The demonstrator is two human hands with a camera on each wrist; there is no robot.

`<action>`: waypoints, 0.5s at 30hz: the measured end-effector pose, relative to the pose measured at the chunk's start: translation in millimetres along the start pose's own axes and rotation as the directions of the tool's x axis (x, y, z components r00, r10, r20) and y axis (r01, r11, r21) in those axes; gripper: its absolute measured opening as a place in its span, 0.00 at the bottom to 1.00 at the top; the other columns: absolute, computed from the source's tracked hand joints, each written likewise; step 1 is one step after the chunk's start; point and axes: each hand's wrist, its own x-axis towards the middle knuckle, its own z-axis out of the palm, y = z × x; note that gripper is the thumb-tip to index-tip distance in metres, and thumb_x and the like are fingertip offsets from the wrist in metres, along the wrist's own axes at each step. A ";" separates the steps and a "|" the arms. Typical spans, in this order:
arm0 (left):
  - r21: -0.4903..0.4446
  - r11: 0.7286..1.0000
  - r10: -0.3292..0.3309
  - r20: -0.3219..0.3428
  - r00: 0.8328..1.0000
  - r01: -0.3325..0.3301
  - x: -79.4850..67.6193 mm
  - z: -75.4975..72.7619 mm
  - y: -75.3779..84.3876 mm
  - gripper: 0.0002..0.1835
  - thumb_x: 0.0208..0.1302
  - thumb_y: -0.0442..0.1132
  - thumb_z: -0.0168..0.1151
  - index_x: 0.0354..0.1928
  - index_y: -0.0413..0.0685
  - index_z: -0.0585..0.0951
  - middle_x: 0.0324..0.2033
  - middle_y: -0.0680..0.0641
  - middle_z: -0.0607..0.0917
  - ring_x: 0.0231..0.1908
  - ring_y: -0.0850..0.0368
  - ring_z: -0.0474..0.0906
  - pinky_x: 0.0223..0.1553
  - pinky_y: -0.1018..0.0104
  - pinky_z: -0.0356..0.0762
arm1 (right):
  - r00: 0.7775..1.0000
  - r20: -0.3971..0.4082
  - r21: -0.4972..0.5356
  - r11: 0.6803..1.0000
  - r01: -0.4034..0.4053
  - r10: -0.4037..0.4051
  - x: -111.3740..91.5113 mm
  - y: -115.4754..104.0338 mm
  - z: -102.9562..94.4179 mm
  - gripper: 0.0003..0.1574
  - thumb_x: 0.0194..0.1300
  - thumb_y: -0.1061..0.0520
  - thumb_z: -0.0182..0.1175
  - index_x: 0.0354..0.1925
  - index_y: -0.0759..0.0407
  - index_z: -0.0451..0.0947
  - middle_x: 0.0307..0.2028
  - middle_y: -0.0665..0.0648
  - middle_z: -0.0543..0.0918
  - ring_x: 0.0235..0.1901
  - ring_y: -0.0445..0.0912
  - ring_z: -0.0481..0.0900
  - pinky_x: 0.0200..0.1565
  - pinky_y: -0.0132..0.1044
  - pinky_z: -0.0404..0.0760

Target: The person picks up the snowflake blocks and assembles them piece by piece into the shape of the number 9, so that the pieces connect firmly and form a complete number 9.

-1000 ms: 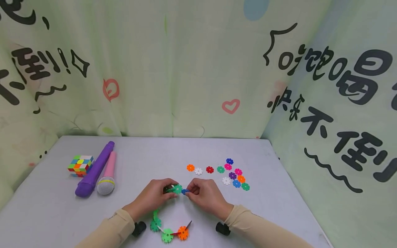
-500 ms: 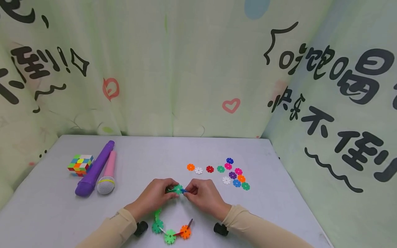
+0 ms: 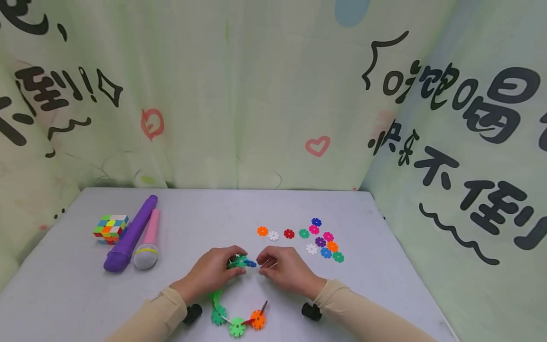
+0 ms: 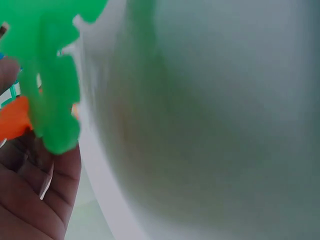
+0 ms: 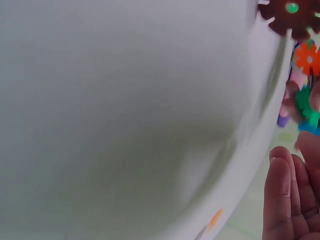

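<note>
A person's two bare hands meet above a smooth, whitish tabletop [image 3: 192, 218]. The left hand [image 3: 207, 271] pinches a teal-green, flat, flower-shaped plastic disc [image 3: 240, 261] between thumb and fingers. Slotted into it, at an angle, is a blue notched plastic disc [image 3: 251, 263], pointing toward the right hand [image 3: 290, 271]. That hand holds nothing visible: its fingertips are just beside the blue disc, apart from it, and the right wrist view shows straight, smooth fingers.

Below the hands, a curved chain of thin, gear-edged plastic discs [image 3: 237, 327] lies on the tabletop, its pieces set edge into edge at differing angles: greens, slim white and red ones seen edge-on, a bright orange disc [image 3: 258, 319] with a small central hole, and a dark brown disc [image 3: 263, 307] at the free end. The other end runs up toward the left hand; the forearm hides part of it. Close up in the left wrist view, the green plastic looks glossy and slightly translucent.

Beyond the right hand lie loose, round, scalloped discs [image 3: 289, 233] in orange, white, red, green, pink, purple and blue. At the left are a glossy multicoloured puzzle cube [image 3: 110, 228], a long purple microphone-shaped object [image 3: 130, 235] and a pink microphone with a grainy silver ball head [image 3: 147, 240].
</note>
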 end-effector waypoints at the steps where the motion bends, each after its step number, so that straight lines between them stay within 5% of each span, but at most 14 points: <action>1: 0.000 1.000 -0.004 0.002 1.000 0.004 0.2 -0.1 -1.3 0.18 0.61 0.45 0.72 0.53 0.53 0.82 0.36 0.59 0.82 0.34 0.60 0.74 0.41 0.59 0.77 | 1.000 0.007 -0.010 1.000 -0.018 0.018 -1.6 3.8 -3.1 0.12 0.62 0.62 0.71 0.44 0.52 0.83 0.39 0.45 0.84 0.37 0.35 0.82 0.42 0.29 0.80; 15: -0.004 0.998 0.055 -0.010 0.998 -0.055 -1.6 3.1 -13.4 0.18 0.64 0.42 0.70 0.56 0.56 0.83 0.49 0.59 0.82 0.41 0.60 0.76 0.47 0.57 0.78 | 0.980 -0.081 -0.062 0.981 -0.186 0.180 -31.6 63.0 -48.7 0.14 0.60 0.62 0.71 0.44 0.53 0.82 0.40 0.47 0.83 0.39 0.41 0.82 0.43 0.36 0.82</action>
